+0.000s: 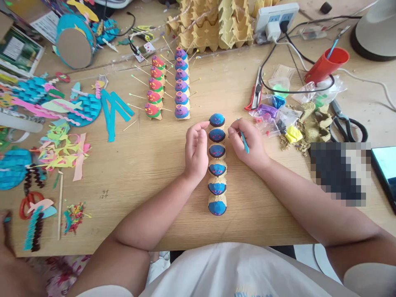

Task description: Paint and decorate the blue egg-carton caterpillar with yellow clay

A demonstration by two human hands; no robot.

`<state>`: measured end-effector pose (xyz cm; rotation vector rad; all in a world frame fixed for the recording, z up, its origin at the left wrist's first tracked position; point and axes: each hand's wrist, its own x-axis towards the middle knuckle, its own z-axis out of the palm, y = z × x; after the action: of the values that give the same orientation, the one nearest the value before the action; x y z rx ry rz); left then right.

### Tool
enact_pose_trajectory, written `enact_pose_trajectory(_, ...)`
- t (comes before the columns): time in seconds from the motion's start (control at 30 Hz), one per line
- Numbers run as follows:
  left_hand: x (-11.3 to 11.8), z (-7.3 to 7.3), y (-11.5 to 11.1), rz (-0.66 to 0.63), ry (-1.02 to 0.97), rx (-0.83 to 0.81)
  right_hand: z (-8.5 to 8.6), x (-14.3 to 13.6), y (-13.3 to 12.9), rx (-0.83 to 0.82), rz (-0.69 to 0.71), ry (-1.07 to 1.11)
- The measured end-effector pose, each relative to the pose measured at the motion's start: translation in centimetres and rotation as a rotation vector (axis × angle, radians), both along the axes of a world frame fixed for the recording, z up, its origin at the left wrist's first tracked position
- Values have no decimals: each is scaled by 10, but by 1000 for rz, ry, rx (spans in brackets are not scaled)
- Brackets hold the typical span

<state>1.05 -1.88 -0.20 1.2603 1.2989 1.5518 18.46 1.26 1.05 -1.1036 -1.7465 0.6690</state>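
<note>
A row of egg-carton cups (217,152), covered in blue with dark rims and small faces, runs straight away from me on the table. At its left side is my left hand (197,153), loosely curled with thumb and index finger apart; the index fingertip reaches the edge of the farthest cup (217,120). Nothing shows in that hand. Right of the row, my right hand (249,142) is closed around a slim light-blue modelling tool (244,142), which points down toward me. Its fingertips are close to the second-farthest cup, and whether they touch is unclear.
Two finished-looking carton caterpillars, red-green (154,90) and purple (182,86), stand farther back with pins. Clay packets (269,111), black-handled scissors (348,126), a utility knife (256,90) and a red cup (328,64) lie right. Paper crafts (66,144) cover the left. Another person's arm (9,255) shows lower left.
</note>
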Motion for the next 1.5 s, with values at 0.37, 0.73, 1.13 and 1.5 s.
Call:
enact_pose_trajectory(0.37,2,-1,-4,-40,-13,-30,-6,0,4,-62,32,6)
enact_pose_trajectory(0.73,3,-10,5,-95,-171,-98,-1,0,5,-105,-30,44)
enact_pose_trajectory(1.13,2,-8,8,-125,-199,-105,-2,0,6,-79,-65,37)
enact_pose_trajectory(1.5,5,0,3,-97,-112,-94,4,0,3,-105,-70,30)
